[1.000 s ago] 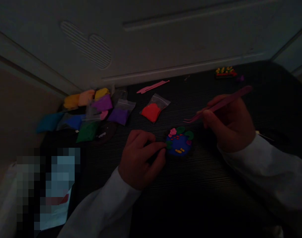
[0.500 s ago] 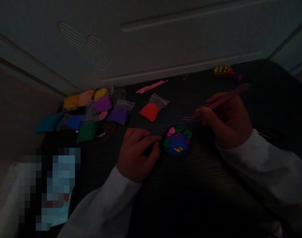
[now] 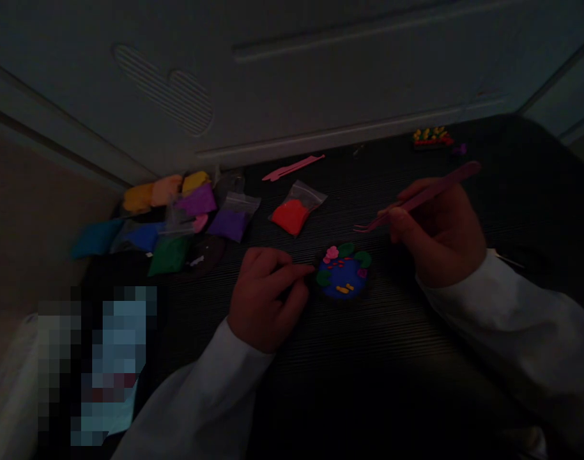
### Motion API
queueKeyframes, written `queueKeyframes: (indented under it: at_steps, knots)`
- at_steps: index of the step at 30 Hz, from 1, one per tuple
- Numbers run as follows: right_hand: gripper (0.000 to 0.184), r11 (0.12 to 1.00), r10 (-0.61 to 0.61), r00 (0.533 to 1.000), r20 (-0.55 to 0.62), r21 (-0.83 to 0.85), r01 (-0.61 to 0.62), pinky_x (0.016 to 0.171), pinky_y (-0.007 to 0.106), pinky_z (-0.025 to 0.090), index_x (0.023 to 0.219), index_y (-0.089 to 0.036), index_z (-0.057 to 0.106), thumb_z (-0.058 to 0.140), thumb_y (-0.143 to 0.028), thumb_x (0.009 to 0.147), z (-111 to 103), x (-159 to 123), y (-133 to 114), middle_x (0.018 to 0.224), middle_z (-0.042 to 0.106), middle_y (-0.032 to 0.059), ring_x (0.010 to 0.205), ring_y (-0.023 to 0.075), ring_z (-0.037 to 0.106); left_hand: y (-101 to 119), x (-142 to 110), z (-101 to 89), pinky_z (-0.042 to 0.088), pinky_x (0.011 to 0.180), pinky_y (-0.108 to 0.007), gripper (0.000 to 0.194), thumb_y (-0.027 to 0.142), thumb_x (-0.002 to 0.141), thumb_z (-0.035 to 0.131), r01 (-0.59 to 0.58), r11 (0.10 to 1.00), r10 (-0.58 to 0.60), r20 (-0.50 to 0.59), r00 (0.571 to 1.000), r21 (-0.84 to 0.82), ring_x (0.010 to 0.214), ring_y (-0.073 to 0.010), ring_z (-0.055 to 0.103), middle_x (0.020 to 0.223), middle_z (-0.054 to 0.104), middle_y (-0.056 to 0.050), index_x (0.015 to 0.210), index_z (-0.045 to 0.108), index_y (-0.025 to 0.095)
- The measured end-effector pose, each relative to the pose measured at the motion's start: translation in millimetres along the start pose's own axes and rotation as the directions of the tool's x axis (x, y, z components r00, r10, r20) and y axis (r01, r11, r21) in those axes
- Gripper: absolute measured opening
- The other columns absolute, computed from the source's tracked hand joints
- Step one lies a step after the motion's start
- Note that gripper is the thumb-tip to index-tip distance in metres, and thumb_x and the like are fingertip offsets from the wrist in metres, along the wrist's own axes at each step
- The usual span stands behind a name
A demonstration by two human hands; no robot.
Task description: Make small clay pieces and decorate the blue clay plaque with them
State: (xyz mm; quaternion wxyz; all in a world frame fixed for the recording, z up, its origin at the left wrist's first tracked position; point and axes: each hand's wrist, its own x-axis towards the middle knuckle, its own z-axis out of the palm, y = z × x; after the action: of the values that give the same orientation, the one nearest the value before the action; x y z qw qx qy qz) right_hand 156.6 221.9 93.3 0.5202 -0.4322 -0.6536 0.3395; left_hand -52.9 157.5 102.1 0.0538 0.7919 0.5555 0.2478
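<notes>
A small round clay pond (image 3: pixel 345 275) lies on the dark table, blue in the middle, with green lily pads, a pink flower, red bits and yellow-orange pieces on it. Just left of it rests my left hand (image 3: pixel 268 297); its index fingertip is at the pond's edge, and a gap shows between index finger and thumb. Pink tweezers (image 3: pixel 429 195) with thin bent tips are held in my right hand (image 3: pixel 440 233), pinched between thumb and fingers. Their tips hover right of and above the pond, apart from it; nothing visible is between them.
Bags of coloured clay, among them green (image 3: pixel 168 255), purple (image 3: pixel 229 223) and red (image 3: pixel 291 216), lie left and behind. A pink plastic tool (image 3: pixel 294 167) is near the wall. A small clay flower bed (image 3: pixel 432 137) stands back right. A blurred pale-blue item (image 3: pixel 122 345) is front left.
</notes>
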Motion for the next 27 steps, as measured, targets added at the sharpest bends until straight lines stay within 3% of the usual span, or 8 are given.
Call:
queueKeyframes:
  at_steps: [10,18,22,25,27]
  knots:
    - [0.019,0.999,-0.008,1.000,-0.004,0.035,0.008,0.049,0.023,0.040,0.093,-0.021,0.047,0.054,-0.020,0.075,0.8,-0.4,3.4,0.072,0.050,-0.0021,0.054,0.0081,0.049,1.2,-1.9,0.7,0.040,0.072,-0.035,0.027,0.016,0.072,0.048,0.043,0.999,-0.043,0.022,0.999,-0.011,0.079,-0.0177,0.048,0.079,0.055,-0.005,0.095,0.063,0.017]
    - [0.019,1.000,-0.006,1.000,0.003,0.012,0.006,0.050,0.023,0.040,0.093,-0.021,0.047,0.054,-0.020,0.076,1.0,-0.8,2.2,0.074,0.052,-0.0019,0.055,0.0076,0.050,1.9,-1.5,1.2,0.039,0.073,-0.034,0.026,0.017,0.072,0.048,0.048,0.999,-0.049,0.035,0.998,0.012,0.081,-0.0179,0.048,0.081,0.054,-0.005,0.093,0.063,0.019]
    - [0.020,0.999,0.001,1.000,-0.012,-0.032,-0.001,0.051,0.024,0.041,0.094,-0.021,0.047,0.054,-0.020,0.075,0.5,-0.6,4.1,0.075,0.053,-0.0009,0.057,0.0088,0.051,-4.7,-0.4,-5.6,0.040,0.075,-0.033,0.024,0.020,0.071,0.050,0.163,0.984,-0.159,-0.059,0.985,0.069,0.082,-0.0184,0.049,0.083,0.053,-0.006,0.092,0.062,0.015]
    - [0.019,1.000,0.000,1.000,-0.016,-0.011,0.000,0.052,0.024,0.041,0.093,-0.021,0.046,0.054,-0.021,0.076,1.0,0.3,5.5,0.073,0.052,-0.0012,0.057,0.0093,0.051,-17.9,-0.7,-15.9,0.041,0.071,-0.030,0.023,0.022,0.071,0.051,0.336,0.937,-0.324,-0.124,0.938,0.093,0.077,-0.0163,0.051,0.084,0.054,-0.004,0.091,0.061,0.016]
    - [0.018,1.000,0.001,1.000,-0.014,0.010,-0.001,0.050,0.024,0.041,0.092,-0.020,0.045,0.053,-0.021,0.076,1.3,1.0,6.0,0.071,0.052,-0.0019,0.055,0.0089,0.050,-27.5,-1.7,-23.3,0.042,0.067,-0.028,0.023,0.024,0.071,0.051,0.435,0.897,-0.427,-0.097,0.899,0.083,0.073,-0.0147,0.053,0.085,0.055,-0.003,0.091,0.061,0.019]
